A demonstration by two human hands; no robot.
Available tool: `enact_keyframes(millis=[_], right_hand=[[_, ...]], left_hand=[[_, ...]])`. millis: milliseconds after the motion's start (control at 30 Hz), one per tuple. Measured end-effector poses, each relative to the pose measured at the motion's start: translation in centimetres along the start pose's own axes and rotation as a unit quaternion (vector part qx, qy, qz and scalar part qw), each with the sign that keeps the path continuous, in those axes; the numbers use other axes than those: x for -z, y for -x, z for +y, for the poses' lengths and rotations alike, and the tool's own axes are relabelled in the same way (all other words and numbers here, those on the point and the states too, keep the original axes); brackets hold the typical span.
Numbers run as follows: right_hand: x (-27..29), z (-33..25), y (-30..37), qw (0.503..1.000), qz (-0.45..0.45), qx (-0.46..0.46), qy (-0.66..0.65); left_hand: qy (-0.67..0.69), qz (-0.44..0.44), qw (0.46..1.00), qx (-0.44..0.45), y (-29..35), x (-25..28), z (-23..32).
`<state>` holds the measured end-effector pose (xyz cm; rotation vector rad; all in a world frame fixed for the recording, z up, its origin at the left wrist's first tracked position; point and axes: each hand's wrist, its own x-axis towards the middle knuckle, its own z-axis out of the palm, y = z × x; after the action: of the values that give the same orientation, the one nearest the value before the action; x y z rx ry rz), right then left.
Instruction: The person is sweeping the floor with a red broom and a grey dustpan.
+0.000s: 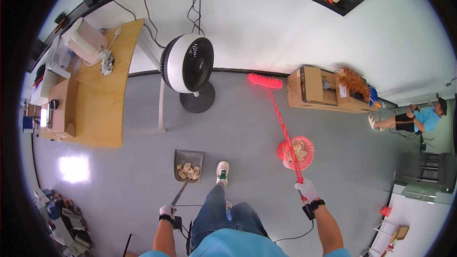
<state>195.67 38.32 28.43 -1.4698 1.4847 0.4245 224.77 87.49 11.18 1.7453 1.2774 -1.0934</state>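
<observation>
Our left hand (166,210) at 7 o'clock had fingers wrapped round the grey dustpan (189,165) handle, pan with scraps on floor centre. Our right hand (307,190) at 5 o'clock gripped the red broom (278,114), head toward 12, over red bucket (296,153).

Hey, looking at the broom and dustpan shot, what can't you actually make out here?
- Left hand: its grip on the dustpan handle is too small to see finger by finger.
- Scraps in the dustpan and the red bin: too small to identify.
- Broom handle crosses the bin, hiding part of it.
- Person's body: cut off by the lower edge.
</observation>
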Motion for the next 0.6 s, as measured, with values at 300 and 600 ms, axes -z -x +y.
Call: enact_keyframes(millis=[300,600], right_hand=[[-9.8,10.9,14.0,0.970,-0.008,0.067,0.233],[-8.9,19.2,21.8,0.974,0.004,-0.028,0.225]], left_hand=[[0.041,0.005,0.999,0.030,-0.9,0.4,-0.4],[-0.072,-0.062,0.995,-0.019,-5.4,0.5,-2.5]])
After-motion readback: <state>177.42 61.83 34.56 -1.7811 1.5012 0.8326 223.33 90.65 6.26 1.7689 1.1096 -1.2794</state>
